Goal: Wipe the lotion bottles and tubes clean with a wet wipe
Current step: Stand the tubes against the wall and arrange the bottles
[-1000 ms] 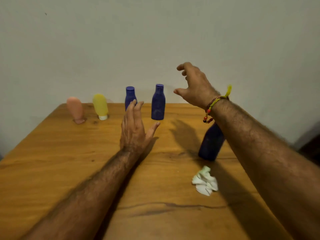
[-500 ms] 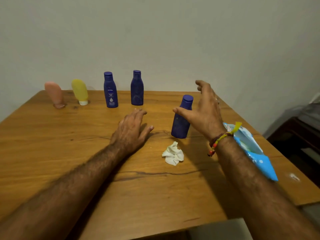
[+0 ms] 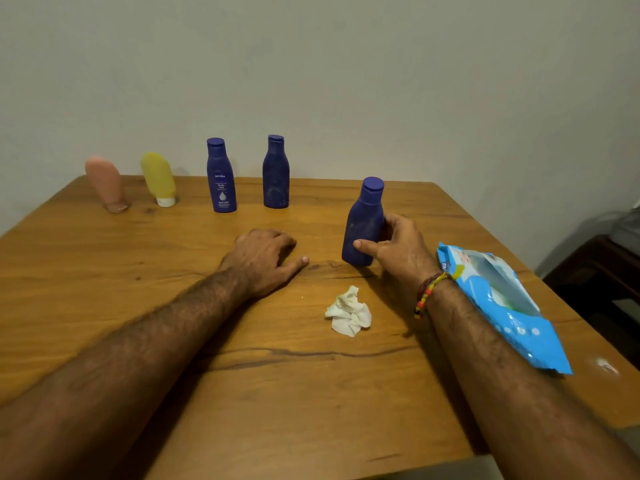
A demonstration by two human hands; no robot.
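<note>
My right hand [image 3: 396, 249] grips a dusty blue lotion bottle [image 3: 363, 223] that stands slightly tilted on the wooden table [image 3: 104, 289]. A crumpled white wet wipe [image 3: 349, 311] lies just in front of it, untouched. My left hand [image 3: 265, 258] rests on the table with fingers loosely curled, holding nothing. Along the back stand a labelled blue bottle [image 3: 221, 176], another dusty blue bottle [image 3: 275, 173], a yellow tube [image 3: 158, 178] and a pink tube [image 3: 105, 183], both tubes cap-down.
A blue pack of wet wipes [image 3: 502, 306] lies at the table's right edge beside my right forearm. A pale wall backs the table. Dark furniture [image 3: 602, 282] stands to the right beyond the edge.
My right hand came down from the back row and closed around the near blue bottle. My left hand lowered onto the table. The view swung right, revealing the wipes pack.
</note>
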